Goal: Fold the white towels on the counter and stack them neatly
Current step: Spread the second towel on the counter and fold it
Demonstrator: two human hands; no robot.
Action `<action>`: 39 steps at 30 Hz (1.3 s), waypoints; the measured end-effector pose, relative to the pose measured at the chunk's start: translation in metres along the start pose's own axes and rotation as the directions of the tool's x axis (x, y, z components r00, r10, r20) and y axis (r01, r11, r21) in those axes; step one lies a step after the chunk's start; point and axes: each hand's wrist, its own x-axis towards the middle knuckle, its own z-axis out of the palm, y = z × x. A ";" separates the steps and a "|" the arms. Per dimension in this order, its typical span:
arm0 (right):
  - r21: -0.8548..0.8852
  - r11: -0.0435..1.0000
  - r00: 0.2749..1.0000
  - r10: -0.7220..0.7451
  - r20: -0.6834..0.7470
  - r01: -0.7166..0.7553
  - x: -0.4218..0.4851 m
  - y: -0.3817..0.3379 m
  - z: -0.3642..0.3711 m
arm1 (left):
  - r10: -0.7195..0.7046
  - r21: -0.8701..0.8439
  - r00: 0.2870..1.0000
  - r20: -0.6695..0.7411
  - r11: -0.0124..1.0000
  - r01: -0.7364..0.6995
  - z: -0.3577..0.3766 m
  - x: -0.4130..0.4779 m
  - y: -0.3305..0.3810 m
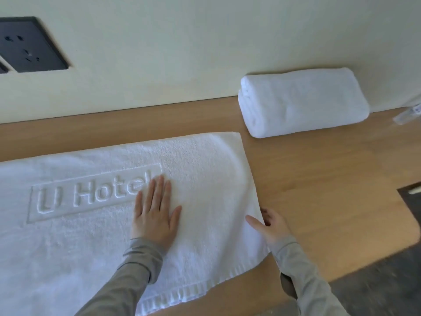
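Soft even daylight, faint shadows, slight overall blur, wide-angle edge distortion

A large white towel [91,242] lay spread flat on the wooden bench [319,179] — "U Hotel" embossed in a framed panel, ribbed hem at its near edge. A folded white towel [303,103] sat apart at the bench's back right, a thick rounded bundle.

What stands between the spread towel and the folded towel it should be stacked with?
Nothing visible does: only bare counter lies between the spread towel and the folded towel.
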 end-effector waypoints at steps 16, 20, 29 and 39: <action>0.521 0.852 0.986 -0.036 0.164 -0.056 -0.031 0.005 0.032 | 0.010 -0.037 1.000 0.000 0.999 -0.010 -0.004 -0.001 0.002; 0.621 0.780 0.981 -0.054 0.189 -0.076 -0.024 -0.002 0.034 | 0.011 -0.045 1.000 -0.007 0.999 -0.011 -0.003 -0.002 0.001; 0.630 0.773 0.987 -0.036 0.156 -0.071 -0.022 -0.009 0.043 | 0.040 -0.142 0.999 0.004 0.989 -0.039 -0.010 -0.002 -0.002; 0.529 0.848 0.999 0.000 -0.035 0.019 -0.033 -0.046 0.070 | 0.449 -0.814 0.880 0.153 0.562 -0.146 -0.055 -0.055 0.065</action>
